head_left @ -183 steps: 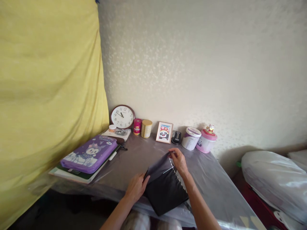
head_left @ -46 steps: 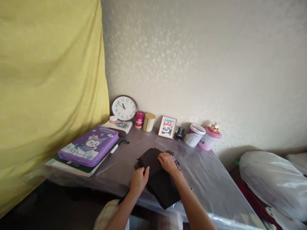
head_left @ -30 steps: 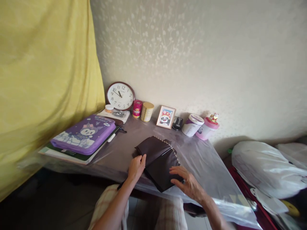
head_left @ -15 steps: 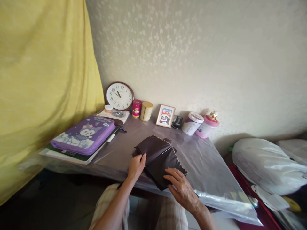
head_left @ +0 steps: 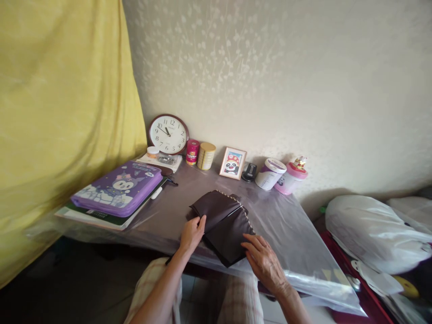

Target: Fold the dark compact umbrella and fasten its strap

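A dark brown, smooth folded piece of cloth or soft leather lies on the table near its front edge. A beige-and-dark striped cord trim runs along its far right side, and a crease crosses its middle. My left hand is closed on its left edge, thumb on top and fingers partly hidden beneath. At the right corner, my right hand rests with its fingers stretched over the material, the thumb apart. That hand hides the corner itself.
Plastic sheeting covers the table. A purple case lies on books at left. Along the wall stand a clock, a pink tin, a yellow-lidded can, a picture frame and tubs. White bags sit at right.
My right hand has slid a little to the right, from on top of the brown material to its right corner. My left hand keeps its place.
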The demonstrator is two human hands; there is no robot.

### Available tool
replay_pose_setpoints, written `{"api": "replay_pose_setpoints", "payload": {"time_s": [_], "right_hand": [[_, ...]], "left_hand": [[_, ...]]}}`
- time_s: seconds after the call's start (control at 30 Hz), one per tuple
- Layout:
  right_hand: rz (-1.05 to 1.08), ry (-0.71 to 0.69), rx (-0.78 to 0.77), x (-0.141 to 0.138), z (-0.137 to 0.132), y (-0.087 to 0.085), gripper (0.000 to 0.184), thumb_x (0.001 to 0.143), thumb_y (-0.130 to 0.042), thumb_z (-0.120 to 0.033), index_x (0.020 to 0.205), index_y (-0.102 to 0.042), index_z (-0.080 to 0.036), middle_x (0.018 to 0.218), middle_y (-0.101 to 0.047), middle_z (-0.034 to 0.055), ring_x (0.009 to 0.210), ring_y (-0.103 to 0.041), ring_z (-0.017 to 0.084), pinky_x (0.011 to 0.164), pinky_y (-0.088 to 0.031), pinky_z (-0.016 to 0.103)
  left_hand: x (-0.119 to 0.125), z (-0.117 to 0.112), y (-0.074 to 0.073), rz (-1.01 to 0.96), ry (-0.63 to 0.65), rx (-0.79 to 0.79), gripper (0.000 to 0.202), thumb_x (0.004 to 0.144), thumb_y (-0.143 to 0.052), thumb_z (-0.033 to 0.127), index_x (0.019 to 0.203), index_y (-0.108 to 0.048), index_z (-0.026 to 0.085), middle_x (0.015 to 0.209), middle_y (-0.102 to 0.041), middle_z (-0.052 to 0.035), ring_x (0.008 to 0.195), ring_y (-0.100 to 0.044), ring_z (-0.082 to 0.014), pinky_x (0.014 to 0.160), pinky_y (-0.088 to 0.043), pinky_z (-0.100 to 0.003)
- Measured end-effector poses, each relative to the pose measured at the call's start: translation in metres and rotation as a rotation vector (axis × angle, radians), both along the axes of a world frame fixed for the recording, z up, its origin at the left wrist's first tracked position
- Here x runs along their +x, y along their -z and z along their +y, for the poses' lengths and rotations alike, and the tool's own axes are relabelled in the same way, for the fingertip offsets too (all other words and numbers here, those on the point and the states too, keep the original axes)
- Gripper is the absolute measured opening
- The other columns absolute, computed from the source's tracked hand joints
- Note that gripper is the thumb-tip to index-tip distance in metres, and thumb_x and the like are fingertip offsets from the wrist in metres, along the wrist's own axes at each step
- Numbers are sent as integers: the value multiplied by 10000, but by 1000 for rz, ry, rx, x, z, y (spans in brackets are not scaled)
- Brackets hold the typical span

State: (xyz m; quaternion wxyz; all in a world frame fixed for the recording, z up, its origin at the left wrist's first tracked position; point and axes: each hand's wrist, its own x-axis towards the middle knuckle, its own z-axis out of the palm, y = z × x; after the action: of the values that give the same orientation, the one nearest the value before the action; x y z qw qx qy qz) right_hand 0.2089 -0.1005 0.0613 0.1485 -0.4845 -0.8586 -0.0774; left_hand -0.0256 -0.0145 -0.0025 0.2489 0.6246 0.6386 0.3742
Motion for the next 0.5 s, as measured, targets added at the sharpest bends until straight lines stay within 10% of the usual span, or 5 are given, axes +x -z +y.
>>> {"api": "replay_pose_setpoints", "payload": {"time_s": [0.5], "right_hand": [[237,102,-34,6,6,1,241,891,-340,-189,973,-561,-238,1090,-597,65,759,-646,135,676,-530,250]], "left_hand": [[0,-1,-2,-77,-7,-13,422,836,-346,443,542,-497,182,440,-446,34,451,-395,-99,502,-211,-232]]}}
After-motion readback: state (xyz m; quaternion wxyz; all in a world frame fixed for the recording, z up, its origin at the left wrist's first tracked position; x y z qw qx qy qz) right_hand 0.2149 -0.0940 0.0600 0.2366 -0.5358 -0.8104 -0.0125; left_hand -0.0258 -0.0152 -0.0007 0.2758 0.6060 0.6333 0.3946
